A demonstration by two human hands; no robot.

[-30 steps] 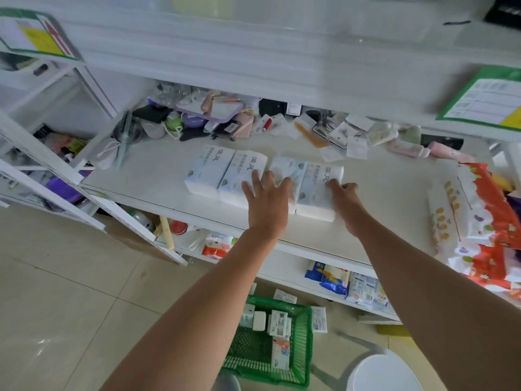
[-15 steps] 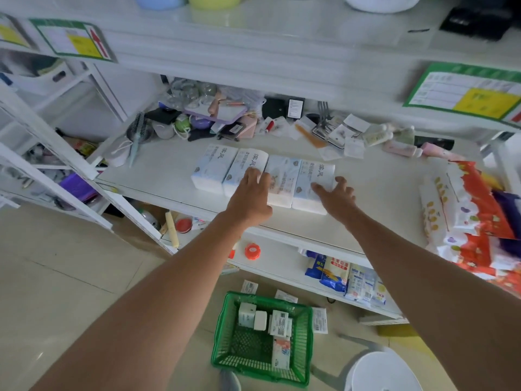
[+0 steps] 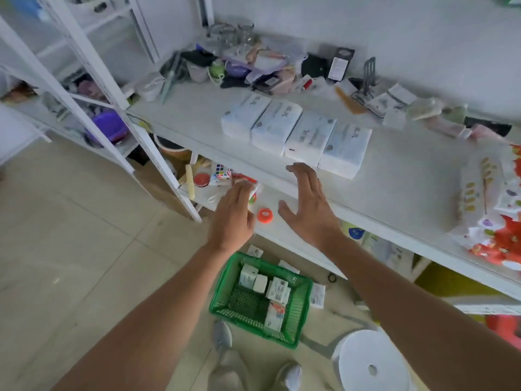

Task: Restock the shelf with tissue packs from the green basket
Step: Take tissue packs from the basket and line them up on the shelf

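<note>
Several white tissue packs [image 3: 296, 131] lie side by side in a row on the white shelf [image 3: 394, 179]. My left hand [image 3: 232, 215] and my right hand [image 3: 308, 204] hover in front of the shelf's edge, below the row, both empty with fingers spread. The green basket [image 3: 225, 283] stands on the floor beneath my arms and holds several small boxed and wrapped packs [image 3: 277, 289].
Clutter of jars, bags and small goods fills the back of the shelf [image 3: 253, 60]. Red-patterned wrapped packs [image 3: 490, 210] lie at the right. A lower shelf holds an orange cap [image 3: 265, 215] and a puzzle cube [image 3: 222, 172]. A white round stool [image 3: 372, 362] stands by the basket.
Both hands have come off the tissue packs and pulled back toward me, below the shelf edge. The view has tilted downward toward the basket.
</note>
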